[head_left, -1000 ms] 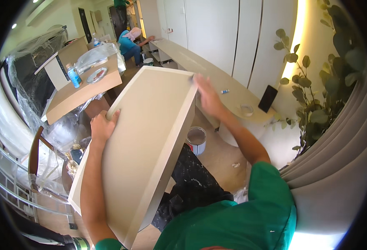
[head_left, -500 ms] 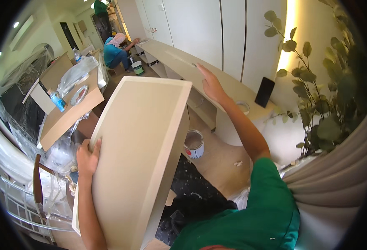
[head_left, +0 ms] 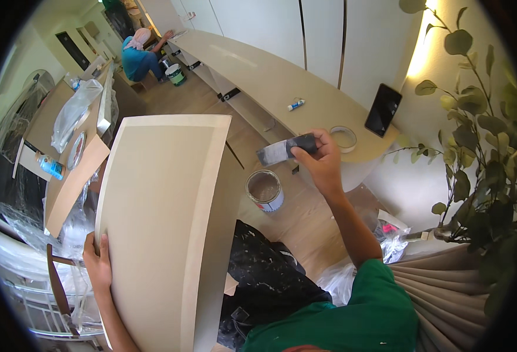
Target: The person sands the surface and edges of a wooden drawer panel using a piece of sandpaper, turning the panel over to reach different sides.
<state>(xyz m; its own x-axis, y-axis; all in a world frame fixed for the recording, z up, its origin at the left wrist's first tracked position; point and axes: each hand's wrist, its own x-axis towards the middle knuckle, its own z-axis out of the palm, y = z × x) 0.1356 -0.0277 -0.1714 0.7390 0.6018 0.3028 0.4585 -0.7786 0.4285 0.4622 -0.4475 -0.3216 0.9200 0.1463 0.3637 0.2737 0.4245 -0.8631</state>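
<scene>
A large beige panel (head_left: 153, 217) with a paler border stands tilted in front of me, its side edge towards my dark, paint-flecked trousers. My left hand (head_left: 98, 264) grips its left edge, thumb on the face and fingers round behind. Off the panel's right side, my right hand (head_left: 323, 161) pinches a dark grey piece of sandpaper (head_left: 275, 152), whitened across part of its surface. Whether it is folded or wrapped on a block I cannot tell. Below it on the floor sits an open paint tin (head_left: 272, 204) with greyish-beige contents.
A long beige counter (head_left: 252, 70) bears a roll of tape (head_left: 343, 139), a small tube (head_left: 296, 104) and a propped phone (head_left: 383, 110). A leafy plant (head_left: 470, 158) stands right. Another person (head_left: 141, 56) crouches at the far end. Plastic-draped furniture with a blue bottle (head_left: 50, 166) is left.
My right hand has come back from over the counter and now holds the sandpaper out beside the panel. My left hand keeps its grip on the panel edge. The view has shifted.
</scene>
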